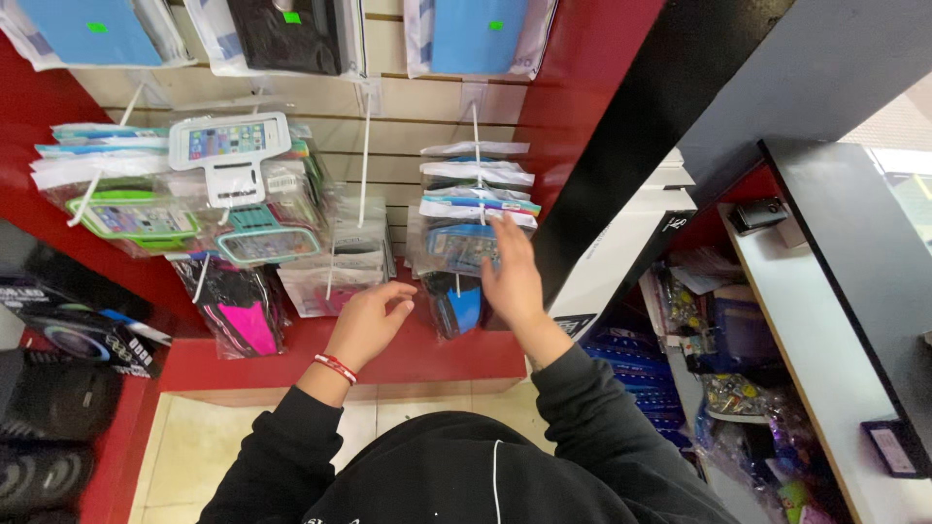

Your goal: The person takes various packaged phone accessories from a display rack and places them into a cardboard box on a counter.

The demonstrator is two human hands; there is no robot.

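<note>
Centre of the frame: your right hand [513, 277] lies flat, grip wide, against the bagged phone cases [473, 218] hanging on a wall hook [476, 126], steadying the stack. Your left hand [369, 322], grip loosely curled and empty, hovers just beside them.

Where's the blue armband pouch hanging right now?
In the head view, the blue armband pouch hangs low on the slatwall at centre, under a stack of clear packets, between the left hand and right hand.
</note>
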